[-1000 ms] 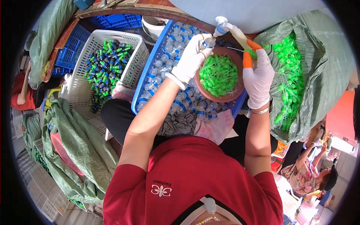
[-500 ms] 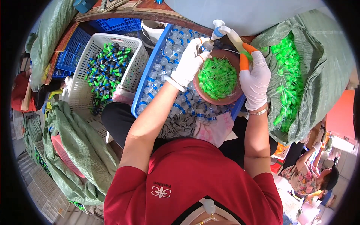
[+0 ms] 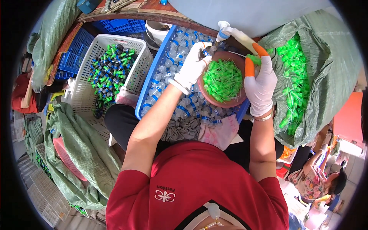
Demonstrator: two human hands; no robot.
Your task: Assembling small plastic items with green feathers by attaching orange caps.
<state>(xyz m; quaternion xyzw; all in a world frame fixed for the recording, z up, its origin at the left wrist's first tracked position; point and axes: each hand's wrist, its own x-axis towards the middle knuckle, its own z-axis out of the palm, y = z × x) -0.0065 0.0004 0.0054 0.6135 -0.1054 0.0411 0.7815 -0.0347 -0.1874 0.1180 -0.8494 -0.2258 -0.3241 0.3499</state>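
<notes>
My left hand (image 3: 193, 66), in a white glove, pinches a small clear bottle (image 3: 211, 50) over the far side of the blue crate (image 3: 143, 89). A white-and-clear nozzle (image 3: 222, 34) is just beyond the bottle, apart from it, on a pale hose (image 3: 244, 39). My right hand (image 3: 262, 82), gloved in white with orange fingertips, grips a green cap (image 3: 253, 59) whose thin white tube points left toward the bottle. Between my hands stands a reddish-brown bowl (image 3: 219, 103) heaped with similar green caps (image 3: 222, 79). Many clear bottles with blue bands (image 3: 183, 106) fill the crate.
To the left, a white basket (image 3: 81, 81) holds green-capped dark bottles (image 3: 112, 69). An open green sack (image 3: 326, 73) of green caps lies on the right. A large pale container (image 3: 249, 14) is at the far side. Another person (image 3: 312, 180) is at lower right.
My left hand has drawn the bottle slightly down and away from the nozzle. The green cap in my right hand now shows more plainly, its tube still pointing left.
</notes>
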